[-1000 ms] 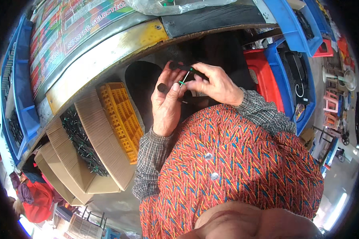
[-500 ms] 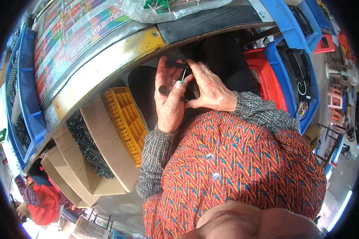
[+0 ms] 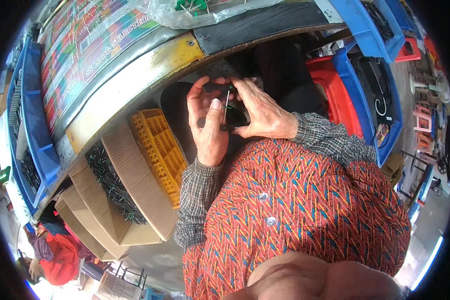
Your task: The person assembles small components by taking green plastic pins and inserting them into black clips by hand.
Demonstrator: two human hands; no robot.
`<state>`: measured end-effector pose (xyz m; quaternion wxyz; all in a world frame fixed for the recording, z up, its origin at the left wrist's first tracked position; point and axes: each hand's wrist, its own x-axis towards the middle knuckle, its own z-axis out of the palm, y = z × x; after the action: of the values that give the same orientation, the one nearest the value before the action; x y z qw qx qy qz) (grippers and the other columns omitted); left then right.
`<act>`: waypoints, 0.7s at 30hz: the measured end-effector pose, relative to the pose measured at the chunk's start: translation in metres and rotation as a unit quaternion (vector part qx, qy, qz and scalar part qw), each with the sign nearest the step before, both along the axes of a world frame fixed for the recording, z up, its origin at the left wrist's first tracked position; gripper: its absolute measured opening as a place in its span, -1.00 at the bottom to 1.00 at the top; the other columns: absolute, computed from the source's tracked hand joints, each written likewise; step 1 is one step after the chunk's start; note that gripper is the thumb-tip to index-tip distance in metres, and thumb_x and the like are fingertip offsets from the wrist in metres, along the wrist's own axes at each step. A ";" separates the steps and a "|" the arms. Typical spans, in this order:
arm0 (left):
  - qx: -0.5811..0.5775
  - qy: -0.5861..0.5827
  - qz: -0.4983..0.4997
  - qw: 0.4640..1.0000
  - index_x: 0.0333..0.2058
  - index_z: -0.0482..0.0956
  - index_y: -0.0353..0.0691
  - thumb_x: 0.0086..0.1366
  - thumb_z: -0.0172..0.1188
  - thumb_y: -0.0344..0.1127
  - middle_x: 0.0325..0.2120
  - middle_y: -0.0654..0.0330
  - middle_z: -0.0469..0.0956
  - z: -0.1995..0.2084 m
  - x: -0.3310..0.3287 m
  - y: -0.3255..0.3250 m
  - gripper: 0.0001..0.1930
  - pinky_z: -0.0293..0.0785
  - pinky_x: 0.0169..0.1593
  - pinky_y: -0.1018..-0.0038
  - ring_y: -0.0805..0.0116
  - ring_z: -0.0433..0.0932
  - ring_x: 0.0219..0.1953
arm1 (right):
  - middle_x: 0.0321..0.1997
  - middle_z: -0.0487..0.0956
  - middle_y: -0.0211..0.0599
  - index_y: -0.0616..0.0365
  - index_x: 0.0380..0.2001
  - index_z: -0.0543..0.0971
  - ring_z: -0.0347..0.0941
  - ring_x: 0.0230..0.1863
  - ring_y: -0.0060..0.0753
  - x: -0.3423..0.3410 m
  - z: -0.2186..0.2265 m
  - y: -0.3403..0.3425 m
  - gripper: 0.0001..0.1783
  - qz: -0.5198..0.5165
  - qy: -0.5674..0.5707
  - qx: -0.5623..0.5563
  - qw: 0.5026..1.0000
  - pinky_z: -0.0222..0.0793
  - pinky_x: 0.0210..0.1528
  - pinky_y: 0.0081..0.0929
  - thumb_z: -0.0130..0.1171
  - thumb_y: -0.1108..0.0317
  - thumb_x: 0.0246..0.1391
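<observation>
Just below the bench edge, both my hands meet around a small black part (image 3: 216, 87) whose dark pieces show at its upper and lower ends. A thin pale rod (image 3: 227, 102) with bits of green spans between those ends. My left hand (image 3: 208, 125) curls its fingers and thumb around the part's left side. On the opposite side my right hand (image 3: 267, 112) grips the part, thumb at the lower end and fingers at the upper. Some right fingertips and much of the part's far side are hidden.
Below left stand a cardboard box (image 3: 135, 175) with dark green-tipped pieces and a yellow crate (image 3: 157, 150). Blue bins (image 3: 40, 150) flank the bench (image 3: 130, 77); another blue bin (image 3: 392, 100) sits at right by a red stool (image 3: 340, 100). A plastic bag (image 3: 170, 17) lies on top.
The left fingers and thumb have spread further apart around the part. The rod now stands more in view, spanning its dark ends; the right hand has barely moved.
</observation>
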<state>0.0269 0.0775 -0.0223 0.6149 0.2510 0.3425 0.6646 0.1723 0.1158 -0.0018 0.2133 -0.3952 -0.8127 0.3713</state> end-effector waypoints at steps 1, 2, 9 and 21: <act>-0.004 -0.003 0.006 1.000 0.19 0.18 -0.23 0.33 0.06 -0.37 0.01 0.02 0.38 0.000 0.001 0.000 -0.52 0.36 0.14 0.27 0.23 0.42 0.03 | -0.01 0.30 0.07 0.33 0.19 0.11 0.29 0.06 0.10 0.000 0.000 0.000 0.03 0.004 0.004 -0.020 1.000 0.27 0.13 -0.18 0.43 0.39 -0.39; -0.011 0.003 0.008 1.000 0.18 0.19 -0.23 0.33 0.07 -0.38 0.00 0.02 0.40 0.000 0.000 -0.001 -0.53 0.37 0.13 0.29 0.24 0.44 0.01 | -0.03 0.31 0.06 0.33 0.18 0.12 0.30 0.04 0.08 0.000 0.000 0.000 0.01 0.009 0.015 -0.022 1.000 0.28 0.11 -0.19 0.42 0.40 -0.39; 0.007 0.016 0.041 0.999 0.09 0.26 -0.20 0.34 0.09 -0.40 -0.11 0.07 0.50 -0.001 0.004 0.000 -0.62 0.44 0.00 0.38 0.30 0.51 -0.10 | -0.04 0.35 -0.10 0.29 0.15 0.19 0.40 -0.13 -0.21 0.000 -0.006 0.000 -0.08 0.008 0.016 -0.063 0.998 0.40 -0.06 -0.31 0.41 0.41 -0.34; -0.019 0.059 0.075 0.995 -0.13 0.32 -0.17 0.34 0.11 -0.39 -0.28 0.15 0.50 -0.014 0.002 0.001 -0.81 0.44 -0.23 0.59 0.51 0.45 -0.32 | -0.29 0.42 -0.08 0.33 -0.07 0.29 0.44 -0.30 -0.17 -0.003 -0.011 -0.008 -0.42 0.012 0.023 -0.100 0.995 0.40 -0.25 -0.29 0.24 0.53 -0.24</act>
<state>0.0287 0.0788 -0.0367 0.5470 0.2518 0.4081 0.6862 0.1689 0.1082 -0.0130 0.1866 -0.3960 -0.7712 0.4621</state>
